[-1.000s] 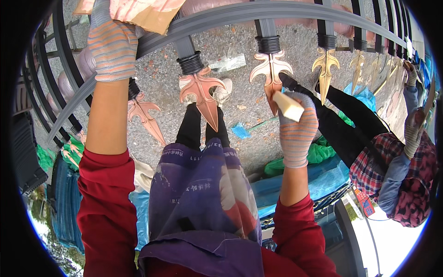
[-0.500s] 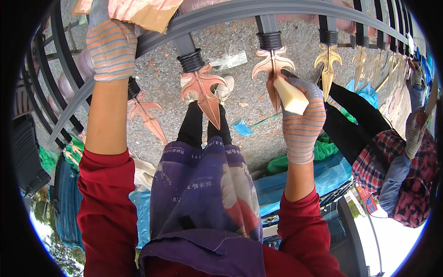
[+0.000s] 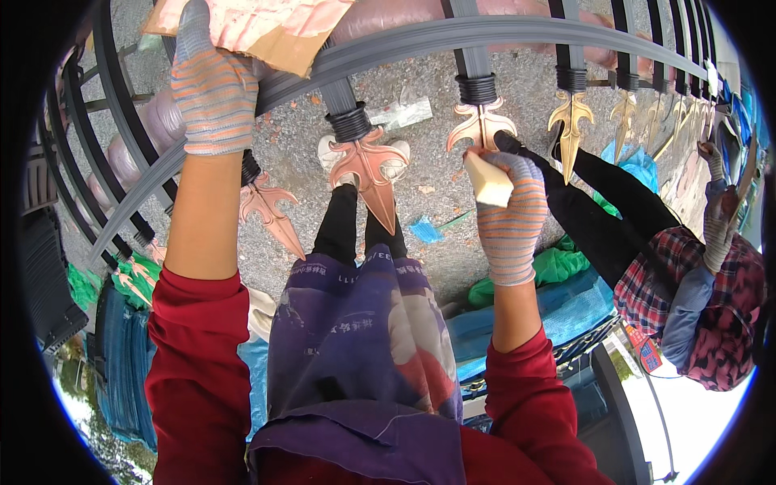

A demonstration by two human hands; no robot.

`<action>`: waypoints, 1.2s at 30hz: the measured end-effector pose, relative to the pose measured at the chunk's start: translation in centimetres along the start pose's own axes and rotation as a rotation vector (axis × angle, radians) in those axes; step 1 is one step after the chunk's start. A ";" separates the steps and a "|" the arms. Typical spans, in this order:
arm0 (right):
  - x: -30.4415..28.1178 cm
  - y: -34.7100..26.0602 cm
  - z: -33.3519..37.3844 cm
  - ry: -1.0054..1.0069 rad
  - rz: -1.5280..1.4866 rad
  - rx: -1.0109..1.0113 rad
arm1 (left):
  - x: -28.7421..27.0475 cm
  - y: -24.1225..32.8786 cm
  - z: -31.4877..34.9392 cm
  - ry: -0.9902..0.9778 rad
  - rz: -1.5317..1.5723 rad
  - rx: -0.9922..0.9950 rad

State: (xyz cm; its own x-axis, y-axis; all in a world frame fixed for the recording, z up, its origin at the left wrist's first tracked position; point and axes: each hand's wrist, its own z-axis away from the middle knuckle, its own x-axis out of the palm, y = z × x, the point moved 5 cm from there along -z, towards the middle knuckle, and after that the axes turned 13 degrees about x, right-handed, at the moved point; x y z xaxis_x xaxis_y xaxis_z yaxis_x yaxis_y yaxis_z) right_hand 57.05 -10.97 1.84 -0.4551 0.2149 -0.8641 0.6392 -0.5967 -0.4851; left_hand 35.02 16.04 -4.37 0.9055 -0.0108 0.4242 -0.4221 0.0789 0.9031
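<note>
My left hand [image 3: 214, 101], in a striped knit glove, grips a piece of cardboard [image 3: 283, 36] smeared with pink paint, above the curved grey rail. My gloved right hand [image 3: 515, 222] is closed around a pale yellow sponge block [image 3: 490, 182]. The sponge is at the lower part of a spear-shaped fence finial [image 3: 478, 125], whose tip is hidden behind the hand and sponge. Left of it hang a copper-pink finial [image 3: 372, 174] and another pink finial [image 3: 271, 212]. A gold-coloured finial [image 3: 571, 121] hangs to the right.
A grey metal rail [image 3: 436, 39] with dark bars curves across the top. On the right, a person in a checked shirt [image 3: 659, 259] works along the same fence. Blue sheeting [image 3: 558, 311] and green plastic [image 3: 558, 267] lie behind me. Wrapped pink bundles [image 3: 388, 23] lie beyond the rail.
My right hand and sponge have shifted left, now covering the finial's tip. My left hand has moved slightly right and down in the picture with the cardboard. The whole view has shifted a little.
</note>
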 end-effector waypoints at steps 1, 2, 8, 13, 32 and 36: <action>-0.5 0.2 0.8 -0.053 0.104 0.062 | 1.3 0.7 0.6 0.023 -0.001 -0.016; -0.5 1.5 2.4 -0.068 0.069 0.126 | 1.9 1.1 0.8 0.049 -0.003 -0.028; -2.1 4.4 3.7 0.040 -0.089 0.210 | 1.2 0.5 0.5 0.089 0.015 -0.081; -1.3 2.7 -3.5 0.139 -0.003 0.123 | 2.4 0.5 0.2 0.063 -0.008 -0.084; 1.4 -3.5 -0.5 0.060 -0.002 -0.091 | 1.9 -0.3 0.4 0.029 0.074 -0.141; 0.9 -2.7 1.1 0.066 -0.012 -0.034 | 2.0 0.1 0.6 0.033 0.034 -0.116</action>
State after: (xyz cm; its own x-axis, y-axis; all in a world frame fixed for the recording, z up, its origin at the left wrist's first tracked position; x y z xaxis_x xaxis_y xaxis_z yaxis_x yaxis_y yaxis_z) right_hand 54.25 -10.02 2.52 -0.4217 0.2734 -0.8645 0.6553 -0.5671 -0.4990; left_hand 36.74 15.39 -3.35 0.8925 0.0265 0.4502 -0.4465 0.1934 0.8736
